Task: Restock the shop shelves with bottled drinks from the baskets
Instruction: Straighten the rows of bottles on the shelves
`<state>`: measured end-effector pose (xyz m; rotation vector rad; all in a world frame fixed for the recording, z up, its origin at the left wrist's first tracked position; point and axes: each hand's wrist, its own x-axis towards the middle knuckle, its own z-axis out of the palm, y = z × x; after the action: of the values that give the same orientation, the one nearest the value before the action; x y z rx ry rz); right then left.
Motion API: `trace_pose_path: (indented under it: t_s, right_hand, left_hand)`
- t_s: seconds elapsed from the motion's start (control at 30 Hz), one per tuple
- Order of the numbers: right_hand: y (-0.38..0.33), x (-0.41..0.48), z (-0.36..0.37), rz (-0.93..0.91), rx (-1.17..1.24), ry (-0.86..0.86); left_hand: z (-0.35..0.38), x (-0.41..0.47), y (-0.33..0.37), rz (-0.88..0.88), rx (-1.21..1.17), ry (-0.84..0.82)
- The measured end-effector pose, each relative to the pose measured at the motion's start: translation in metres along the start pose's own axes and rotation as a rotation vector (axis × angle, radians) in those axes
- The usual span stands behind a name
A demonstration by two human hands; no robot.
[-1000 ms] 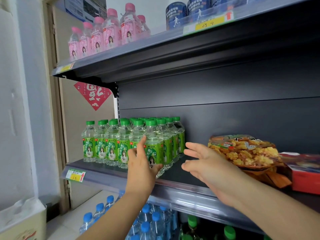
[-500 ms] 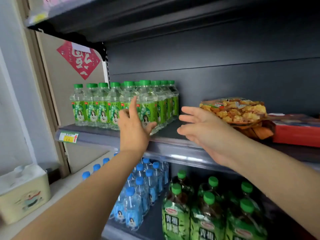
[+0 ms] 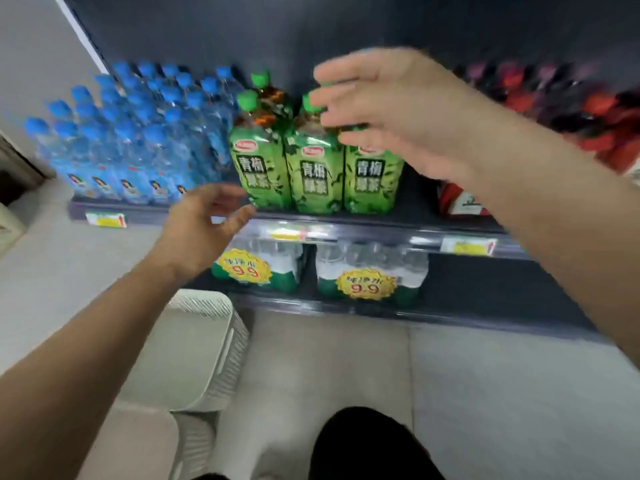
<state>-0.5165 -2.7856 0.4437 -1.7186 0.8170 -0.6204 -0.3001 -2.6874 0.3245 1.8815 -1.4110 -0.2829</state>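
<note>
Two yellow 9.9 stickers (image 3: 245,267) sit below the price tags (image 3: 467,245); blurred red packets (image 3: 457,202), perhaps snacks, lie right.

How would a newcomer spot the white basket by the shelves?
Start at the dark shelf unit, then drop to the bottom shelf's water packs with yellow 9.9 stickers. On the pale floor just left of them stands the white basket; its slatted plastic sides set it apart from the bottles.

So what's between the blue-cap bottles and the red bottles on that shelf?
Green tea bottles, three across the front, stand between the blue-capped water bottles and the blurred red bottles. The head view shows it.
</note>
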Motion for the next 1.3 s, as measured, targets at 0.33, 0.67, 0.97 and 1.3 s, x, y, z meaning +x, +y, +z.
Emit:
trace_pose_path:
  t_s: [0.33,0.67,0.97,1.3]
  right_hand:
    - [0.204,-0.111,0.017,0.499,-0.086,0.039]
    - [0.351,-0.131,0.041,0.741,-0.185,-0.001]
    - [0.384,-0.159,0.057,0.592,-0.246,-0.104]
    - [0.416,-0.22,0.082,0.55,-0.614,-0.574]
  left_hand:
    - [0.111,-0.124,-0.005,-0.18,-0.163,-0.233]
    - [0.141,-0.143,-0.056,-0.251,0.012,-0.336]
    - [0.16,-0.142,-0.055,-0.176,0.068,-0.407]
    - [0.15,-0.149,-0.049,-0.169,0.054,-0.41]
